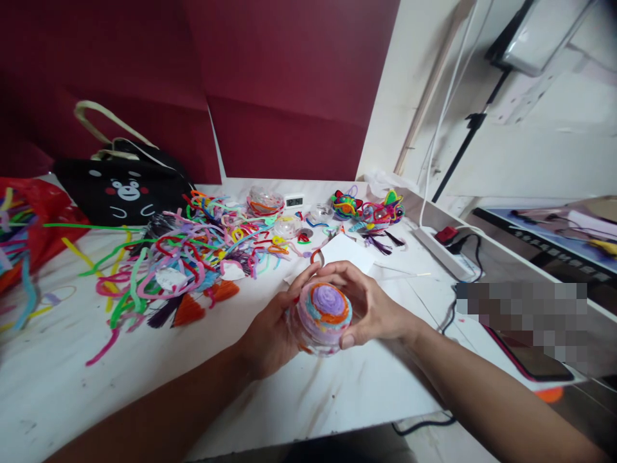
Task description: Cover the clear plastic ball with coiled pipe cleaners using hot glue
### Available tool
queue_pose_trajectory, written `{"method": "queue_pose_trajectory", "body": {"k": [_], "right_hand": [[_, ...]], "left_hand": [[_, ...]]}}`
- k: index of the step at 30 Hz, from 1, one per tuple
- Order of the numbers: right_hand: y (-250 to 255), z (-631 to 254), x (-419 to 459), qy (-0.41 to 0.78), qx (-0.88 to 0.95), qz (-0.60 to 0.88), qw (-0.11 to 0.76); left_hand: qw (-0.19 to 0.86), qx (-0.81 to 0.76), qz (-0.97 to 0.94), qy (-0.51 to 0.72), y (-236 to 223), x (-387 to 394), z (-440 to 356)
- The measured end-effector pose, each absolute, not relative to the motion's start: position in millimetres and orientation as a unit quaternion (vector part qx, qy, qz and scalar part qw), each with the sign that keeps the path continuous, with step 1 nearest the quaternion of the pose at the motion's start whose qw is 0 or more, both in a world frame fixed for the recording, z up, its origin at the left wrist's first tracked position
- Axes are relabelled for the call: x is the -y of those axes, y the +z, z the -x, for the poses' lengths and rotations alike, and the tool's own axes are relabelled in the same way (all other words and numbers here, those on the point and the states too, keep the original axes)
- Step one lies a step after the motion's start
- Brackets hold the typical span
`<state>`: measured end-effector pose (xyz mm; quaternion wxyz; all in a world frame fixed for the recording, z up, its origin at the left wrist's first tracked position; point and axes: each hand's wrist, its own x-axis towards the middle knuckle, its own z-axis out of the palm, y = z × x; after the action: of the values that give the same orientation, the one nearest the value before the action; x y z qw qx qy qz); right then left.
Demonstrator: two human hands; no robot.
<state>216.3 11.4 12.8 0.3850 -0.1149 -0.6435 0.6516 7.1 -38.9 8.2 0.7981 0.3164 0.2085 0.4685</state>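
Note:
Both hands hold a rounded clear plastic ball (322,318) with coils of coloured pipe cleaner on it. A purple spiral sits at its centre, ringed with orange, light blue and pink. My left hand (272,331) wraps round its left side. On the right side, my right hand (369,305) curls over the far edge, its thumb at the near edge. The underside of the ball is hidden. Just beyond the hands lies a white sheet of paper (351,252).
Loose pipe cleaners (183,260) and orange tassels (190,310) pile up at the left. Behind stand a black bag (125,193), a small digital clock (294,202) and colourful finished ornaments (380,213). A power strip (446,254) and a phone (530,354) lie at the right.

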Motion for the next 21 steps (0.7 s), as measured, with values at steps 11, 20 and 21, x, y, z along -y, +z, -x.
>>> {"method": "queue_pose_trajectory", "body": {"k": [11, 20, 21], "right_hand": [[24.0, -215.0, -5.4, 0.675, 0.619, 0.13, 0.38], [18.0, -213.6, -2.2, 0.673, 0.606, 0.173, 0.386], [16.3, -213.7, -2.1, 0.671, 0.609, 0.178, 0.383]], "left_hand": [[0.82, -0.215, -0.263, 0.46, 13.8, 43.5, -8.8], [0.826, -0.243, -0.31, 0.403, 17.2, 40.1, -12.9], [0.826, -0.253, -0.315, 0.393, 17.2, 39.8, -12.3]]}}
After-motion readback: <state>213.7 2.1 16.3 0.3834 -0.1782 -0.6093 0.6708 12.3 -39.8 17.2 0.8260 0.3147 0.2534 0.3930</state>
